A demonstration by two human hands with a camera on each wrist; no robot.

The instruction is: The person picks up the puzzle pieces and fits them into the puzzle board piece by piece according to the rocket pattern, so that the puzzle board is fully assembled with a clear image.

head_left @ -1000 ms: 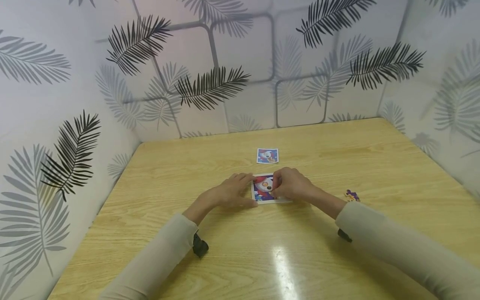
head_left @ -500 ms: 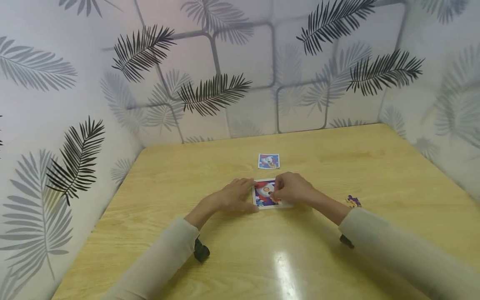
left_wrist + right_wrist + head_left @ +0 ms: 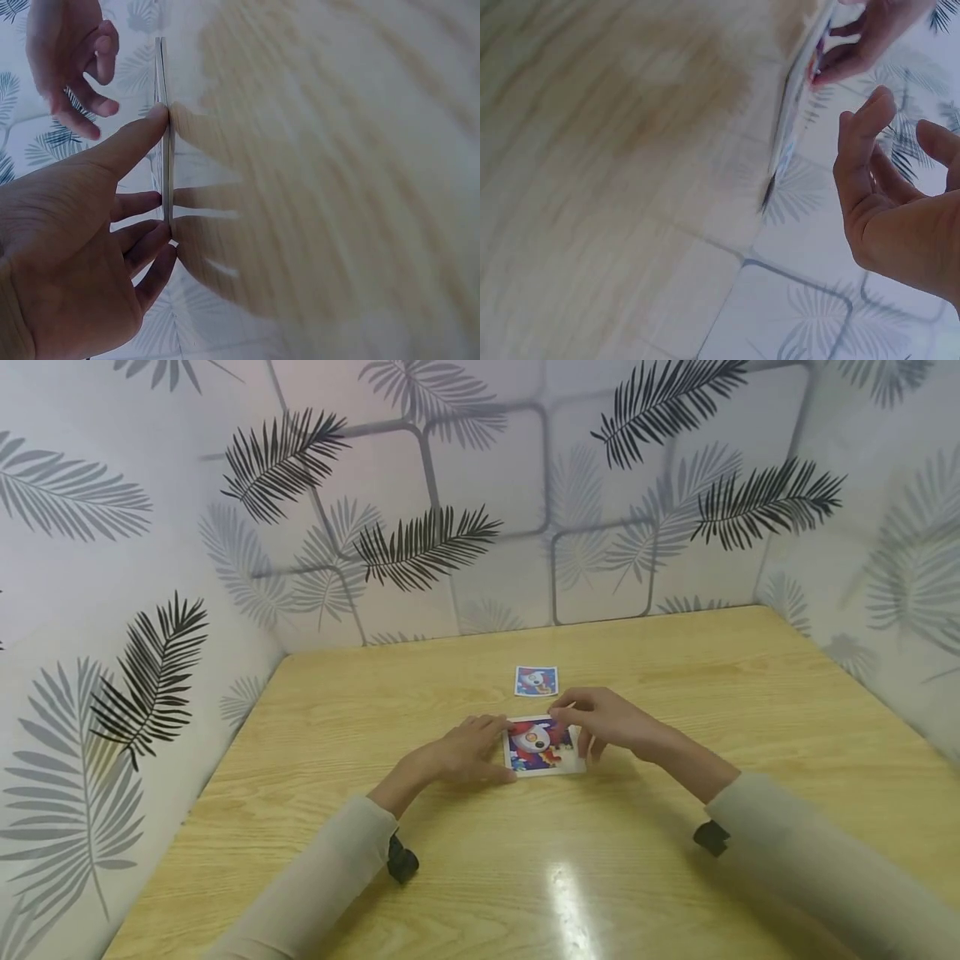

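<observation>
A small jigsaw puzzle point(image 3: 534, 745) in a white-bordered tray lies flat mid-table, showing a rocket on purple; its lower right has a pale bare patch. My left hand point(image 3: 472, 752) holds the tray's left side, thumb at the near corner and fingers at the far corner. In the left wrist view that thumb point(image 3: 142, 139) presses against the tray's thin edge. Over the puzzle's right side hovers my right hand point(image 3: 611, 722), fingers loosely bent. The right wrist view shows these fingers point(image 3: 862, 150) apart from the tray, with nothing between them and the thumb.
Behind the puzzle lies a small picture card point(image 3: 536, 682) with the same rocket image. The wooden table point(image 3: 480, 852) meets a leaf-patterned wall point(image 3: 495, 585) at its far edge. Black wrist cameras are strapped under both sleeves.
My right hand has lifted off the puzzle, loosened its fingers and drawn right, uncovering the orange flame part. The loose piece at the right is now hidden behind my forearm. My left hand stays put.
</observation>
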